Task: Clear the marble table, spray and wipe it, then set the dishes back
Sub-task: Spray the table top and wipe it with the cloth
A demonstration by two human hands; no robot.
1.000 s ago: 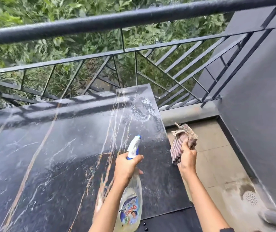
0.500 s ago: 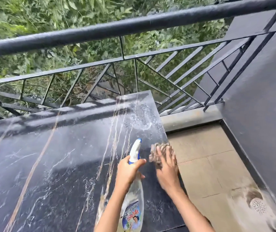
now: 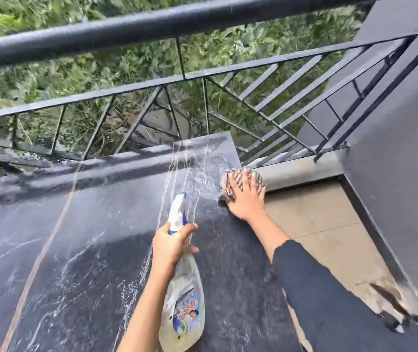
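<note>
1. Marble table [image 3: 76, 237], dark, pale-veined: fills lower left, wet with spray droplets toward far right corner.
2. Striped cloth [image 3: 226, 182]: lies at table's right edge near that corner, pressed flat under right hand [image 3: 246, 199], fingers straight and spread.
3. Spray bottle [image 3: 185, 295]: held over table, nozzle pointing away, neck gripped by left hand [image 3: 171, 246], fingers curled round.
4. Black railing [image 3: 152, 24] beyond; tiled floor [image 3: 317, 224] at right.

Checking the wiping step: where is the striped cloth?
Head view: the striped cloth lies at the far right corner of the marble table, under the right hand, beyond the spray bottle held in the left hand.
</note>
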